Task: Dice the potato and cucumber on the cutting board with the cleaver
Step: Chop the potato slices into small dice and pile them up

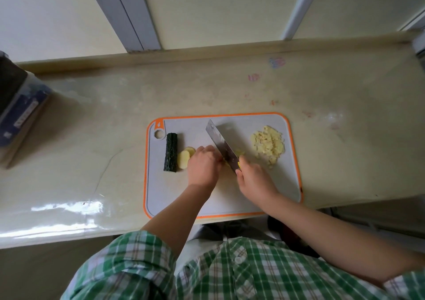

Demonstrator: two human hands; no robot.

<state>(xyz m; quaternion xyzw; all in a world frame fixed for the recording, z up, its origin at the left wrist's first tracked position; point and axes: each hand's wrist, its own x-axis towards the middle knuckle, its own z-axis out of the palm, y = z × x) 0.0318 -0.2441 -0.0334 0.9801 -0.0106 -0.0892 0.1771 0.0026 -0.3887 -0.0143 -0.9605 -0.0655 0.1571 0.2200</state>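
Plaid shirt (230, 272) fronts glossy beige counter (92, 115) bearing orange-rimmed cutting board (171, 190)

board (241, 121) centre bare; cucumber (171, 152) left; diced pile (269, 146) right

Left grip (202, 166) curled, right grip (254, 180) clenched

A grey cutting board (174, 194) rimmed in orange carries a dark green cucumber piece (171, 152), pale yellow potato slices (184, 159) and a cream-yellow heap of diced potato (269, 143), beside a silver-bladed, yellow-handled cleaver (220, 145), a green-and-white plaid shirt (230, 272) and a mottled beige countertop (115, 115).
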